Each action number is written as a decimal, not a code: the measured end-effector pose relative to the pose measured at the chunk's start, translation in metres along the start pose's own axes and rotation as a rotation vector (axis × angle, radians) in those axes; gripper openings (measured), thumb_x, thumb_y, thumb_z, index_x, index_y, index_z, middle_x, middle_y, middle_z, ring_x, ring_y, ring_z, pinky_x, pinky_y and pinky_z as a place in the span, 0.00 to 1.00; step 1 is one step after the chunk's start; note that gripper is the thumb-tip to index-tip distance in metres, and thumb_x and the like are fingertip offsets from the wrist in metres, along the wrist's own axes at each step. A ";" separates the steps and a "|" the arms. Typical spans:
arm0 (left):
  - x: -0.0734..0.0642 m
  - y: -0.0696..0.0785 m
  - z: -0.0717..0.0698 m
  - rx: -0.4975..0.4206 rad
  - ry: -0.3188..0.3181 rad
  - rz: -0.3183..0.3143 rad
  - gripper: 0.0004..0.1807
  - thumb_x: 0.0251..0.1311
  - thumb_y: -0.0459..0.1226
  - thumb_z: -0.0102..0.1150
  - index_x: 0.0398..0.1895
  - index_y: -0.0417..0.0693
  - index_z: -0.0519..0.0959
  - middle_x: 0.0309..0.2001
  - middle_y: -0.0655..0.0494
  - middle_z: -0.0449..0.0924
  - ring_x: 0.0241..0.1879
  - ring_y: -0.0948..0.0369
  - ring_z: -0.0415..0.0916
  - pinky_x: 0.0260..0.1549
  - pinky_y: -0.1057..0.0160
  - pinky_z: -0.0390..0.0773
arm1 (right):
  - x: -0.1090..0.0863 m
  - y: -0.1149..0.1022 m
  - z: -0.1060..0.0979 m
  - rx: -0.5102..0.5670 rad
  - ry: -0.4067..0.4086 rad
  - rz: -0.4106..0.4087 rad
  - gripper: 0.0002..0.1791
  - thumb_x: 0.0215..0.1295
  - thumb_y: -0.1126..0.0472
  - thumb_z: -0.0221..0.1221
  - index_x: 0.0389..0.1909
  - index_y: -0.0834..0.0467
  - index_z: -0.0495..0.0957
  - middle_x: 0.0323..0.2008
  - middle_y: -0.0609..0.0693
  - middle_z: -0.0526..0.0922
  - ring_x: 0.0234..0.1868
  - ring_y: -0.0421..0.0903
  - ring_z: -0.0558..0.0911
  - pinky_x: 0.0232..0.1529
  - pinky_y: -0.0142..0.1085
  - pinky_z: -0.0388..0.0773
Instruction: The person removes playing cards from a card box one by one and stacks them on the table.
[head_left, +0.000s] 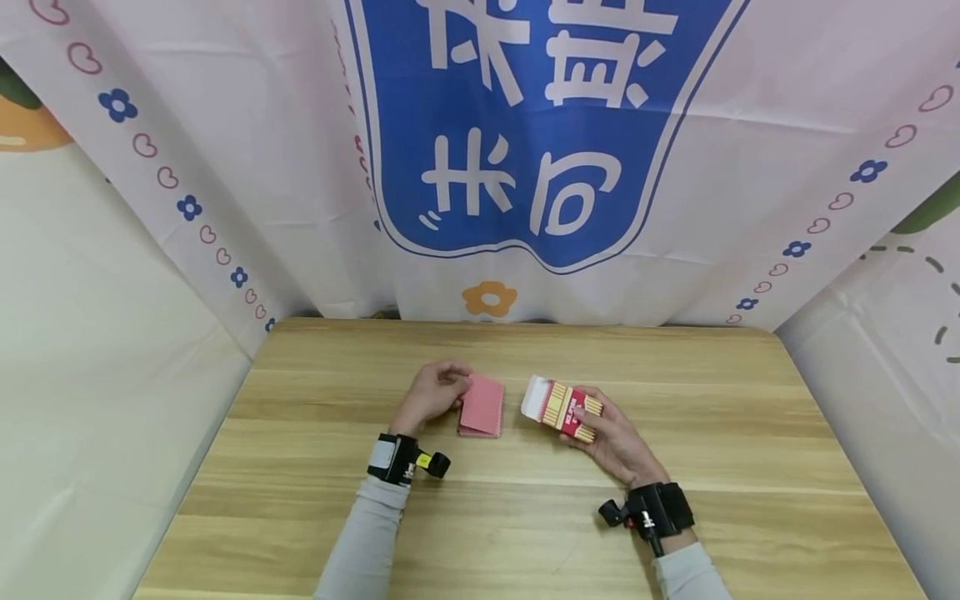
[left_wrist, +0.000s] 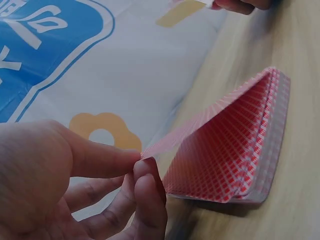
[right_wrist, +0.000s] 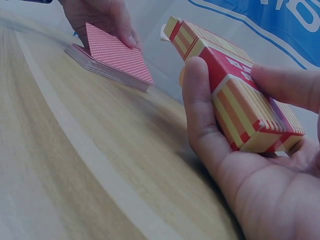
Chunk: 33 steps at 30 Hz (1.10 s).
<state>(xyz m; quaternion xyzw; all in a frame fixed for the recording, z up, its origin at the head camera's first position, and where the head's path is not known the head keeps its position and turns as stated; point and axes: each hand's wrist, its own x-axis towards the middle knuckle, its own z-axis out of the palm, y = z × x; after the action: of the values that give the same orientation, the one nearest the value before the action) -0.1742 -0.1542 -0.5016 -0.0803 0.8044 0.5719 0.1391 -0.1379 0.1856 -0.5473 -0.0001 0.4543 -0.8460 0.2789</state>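
A deck of playing cards (head_left: 482, 408) with red patterned backs lies on the wooden table. My left hand (head_left: 438, 392) pinches the edge of the top playing card (left_wrist: 195, 117) between thumb and fingers. That card is tilted up from the deck on the hand's side, while its other side still meets the stack (right_wrist: 107, 70). To the right, my right hand (head_left: 618, 442) grips a striped yellow and red card box (right_wrist: 230, 85) above the table. The box's white end flap (head_left: 536, 397) stands out toward the deck. Whether anything is inside the box cannot be seen.
The wooden table (head_left: 525, 517) extends around both hands. Behind its far edge hangs a white cloth (head_left: 322, 258) with a blue printed panel. Each wrist wears a black strap with a small camera (head_left: 437, 464).
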 end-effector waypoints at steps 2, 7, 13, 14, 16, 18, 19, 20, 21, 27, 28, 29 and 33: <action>0.000 0.000 0.002 0.030 0.011 0.006 0.11 0.74 0.36 0.64 0.55 0.45 0.85 0.45 0.49 0.85 0.35 0.60 0.81 0.36 0.63 0.84 | 0.000 0.001 0.000 -0.001 0.002 -0.003 0.22 0.82 0.64 0.54 0.71 0.49 0.66 0.71 0.58 0.64 0.64 0.52 0.80 0.56 0.42 0.86; 0.000 -0.001 0.005 0.126 0.054 0.046 0.09 0.72 0.35 0.64 0.52 0.45 0.86 0.45 0.48 0.87 0.38 0.58 0.84 0.36 0.62 0.84 | 0.000 0.001 -0.001 -0.003 0.001 -0.004 0.22 0.83 0.64 0.53 0.72 0.49 0.66 0.71 0.58 0.64 0.64 0.52 0.80 0.57 0.42 0.86; 0.001 -0.002 0.006 0.233 0.091 0.066 0.08 0.71 0.36 0.65 0.49 0.48 0.87 0.47 0.50 0.88 0.46 0.55 0.83 0.46 0.57 0.82 | 0.000 0.001 -0.002 0.000 -0.018 -0.008 0.21 0.83 0.64 0.53 0.71 0.48 0.67 0.71 0.57 0.64 0.64 0.52 0.80 0.57 0.42 0.86; 0.001 -0.002 0.006 0.245 0.096 0.066 0.08 0.70 0.36 0.66 0.49 0.48 0.87 0.47 0.51 0.88 0.46 0.55 0.83 0.46 0.57 0.81 | 0.000 0.001 -0.002 -0.001 -0.023 -0.010 0.21 0.83 0.65 0.53 0.71 0.48 0.67 0.70 0.57 0.64 0.64 0.52 0.80 0.58 0.42 0.86; 0.002 -0.003 0.006 0.256 0.102 0.065 0.07 0.70 0.36 0.66 0.48 0.48 0.87 0.46 0.51 0.88 0.45 0.55 0.82 0.45 0.57 0.81 | 0.000 0.001 -0.003 -0.001 -0.031 -0.010 0.21 0.83 0.64 0.53 0.71 0.47 0.67 0.70 0.57 0.65 0.64 0.52 0.80 0.58 0.42 0.86; 0.003 -0.003 0.007 0.266 0.108 0.067 0.07 0.69 0.35 0.66 0.47 0.47 0.87 0.46 0.51 0.88 0.44 0.55 0.82 0.44 0.58 0.80 | 0.001 0.001 -0.003 0.001 -0.027 -0.010 0.21 0.83 0.65 0.53 0.71 0.47 0.68 0.70 0.57 0.65 0.64 0.52 0.80 0.58 0.43 0.86; 0.003 -0.003 0.007 0.270 0.112 0.068 0.07 0.69 0.35 0.66 0.47 0.47 0.87 0.45 0.51 0.88 0.44 0.55 0.82 0.43 0.58 0.80 | 0.001 0.001 -0.003 0.002 -0.025 -0.007 0.21 0.83 0.64 0.54 0.71 0.47 0.68 0.70 0.57 0.65 0.64 0.52 0.80 0.58 0.42 0.86; 0.003 -0.003 0.007 0.277 0.117 0.070 0.07 0.68 0.35 0.66 0.47 0.47 0.87 0.45 0.51 0.88 0.43 0.56 0.82 0.43 0.59 0.80 | 0.001 0.001 -0.003 0.000 -0.021 -0.006 0.21 0.83 0.64 0.54 0.71 0.47 0.68 0.71 0.57 0.64 0.64 0.52 0.80 0.58 0.42 0.86; 0.003 -0.003 0.008 0.284 0.121 0.070 0.07 0.68 0.35 0.66 0.47 0.47 0.87 0.45 0.51 0.89 0.43 0.56 0.82 0.43 0.59 0.80 | 0.001 0.001 -0.003 -0.004 -0.017 -0.005 0.21 0.83 0.64 0.54 0.71 0.47 0.68 0.71 0.57 0.64 0.65 0.52 0.80 0.58 0.42 0.86; 0.001 -0.001 0.010 0.324 0.139 0.055 0.07 0.68 0.35 0.65 0.47 0.47 0.87 0.43 0.52 0.89 0.42 0.56 0.83 0.43 0.57 0.81 | 0.001 0.000 -0.002 -0.016 0.007 0.003 0.22 0.82 0.63 0.56 0.71 0.47 0.66 0.71 0.57 0.64 0.65 0.52 0.79 0.58 0.43 0.86; 0.001 -0.001 0.011 0.328 0.140 0.054 0.07 0.68 0.35 0.65 0.47 0.47 0.87 0.43 0.52 0.89 0.42 0.57 0.83 0.42 0.58 0.81 | 0.001 0.000 -0.002 -0.013 0.010 0.006 0.22 0.82 0.63 0.56 0.71 0.47 0.66 0.71 0.57 0.64 0.65 0.52 0.80 0.58 0.43 0.86; 0.001 -0.001 0.011 0.332 0.142 0.054 0.07 0.68 0.35 0.65 0.47 0.47 0.87 0.42 0.52 0.89 0.41 0.57 0.83 0.42 0.58 0.81 | 0.002 0.000 -0.002 -0.013 0.012 0.007 0.22 0.82 0.63 0.56 0.71 0.47 0.66 0.71 0.57 0.64 0.65 0.52 0.80 0.58 0.43 0.86; 0.001 -0.001 0.012 0.344 0.147 0.055 0.08 0.67 0.34 0.64 0.46 0.47 0.87 0.41 0.53 0.88 0.39 0.58 0.81 0.39 0.61 0.79 | 0.002 0.001 -0.003 -0.013 0.012 0.009 0.22 0.83 0.63 0.55 0.71 0.47 0.66 0.71 0.57 0.64 0.65 0.52 0.80 0.58 0.43 0.86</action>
<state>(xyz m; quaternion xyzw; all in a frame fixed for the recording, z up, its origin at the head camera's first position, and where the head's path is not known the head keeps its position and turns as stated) -0.1729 -0.1435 -0.5061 -0.0750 0.9002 0.4222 0.0758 -0.1399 0.1862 -0.5500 0.0054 0.4614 -0.8419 0.2799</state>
